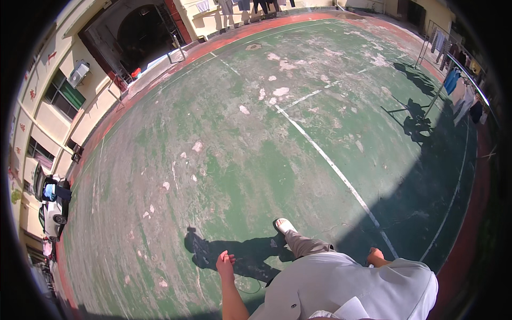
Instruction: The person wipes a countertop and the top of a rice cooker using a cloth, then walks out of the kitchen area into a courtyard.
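Observation:
My left hand hangs out in front of my body with its fingers loosely bent and nothing visible in it. Below it is the worn green court surface, where my shadow falls. A thin dark cord curves beside my left forearm. On the other side, my right hand is close to my light grey shirt, fingers curled; its palm side is hidden. One foot in a white slipper is stretched forward on the court.
White court lines cross the patchy ground. Clothes hang on a metal drying rack at the right, with more laundry along the far wall. A white car with its rear hatch raised stands at the left, near a dark building entrance.

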The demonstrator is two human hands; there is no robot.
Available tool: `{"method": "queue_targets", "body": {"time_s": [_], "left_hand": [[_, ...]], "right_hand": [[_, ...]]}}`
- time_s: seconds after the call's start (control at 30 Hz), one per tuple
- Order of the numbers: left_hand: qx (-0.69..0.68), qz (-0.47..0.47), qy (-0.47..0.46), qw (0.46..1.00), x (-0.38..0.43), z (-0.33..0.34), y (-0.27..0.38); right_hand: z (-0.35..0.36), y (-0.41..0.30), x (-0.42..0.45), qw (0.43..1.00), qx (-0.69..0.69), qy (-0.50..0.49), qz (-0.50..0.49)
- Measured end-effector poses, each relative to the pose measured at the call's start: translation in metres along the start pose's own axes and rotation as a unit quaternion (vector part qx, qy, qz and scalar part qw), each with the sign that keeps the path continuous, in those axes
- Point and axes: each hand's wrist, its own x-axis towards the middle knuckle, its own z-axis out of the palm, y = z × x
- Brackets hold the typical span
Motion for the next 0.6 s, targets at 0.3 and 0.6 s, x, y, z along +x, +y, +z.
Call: {"method": "queue_targets", "body": {"time_s": [0.3,0.6], "left_hand": [[0.191,-0.262,-0.172,0.930,0.104,-0.001,-0.027],[0.179,-0.255,-0.152,0.938,0.403,0.036,0.099]], "right_hand": [[-0.051,-0.647,0.106,0.910,-0.004,0.009,-0.414],[-0.078,-1.041,0.183,0.851,-0.018,0.040,-0.524]]}}
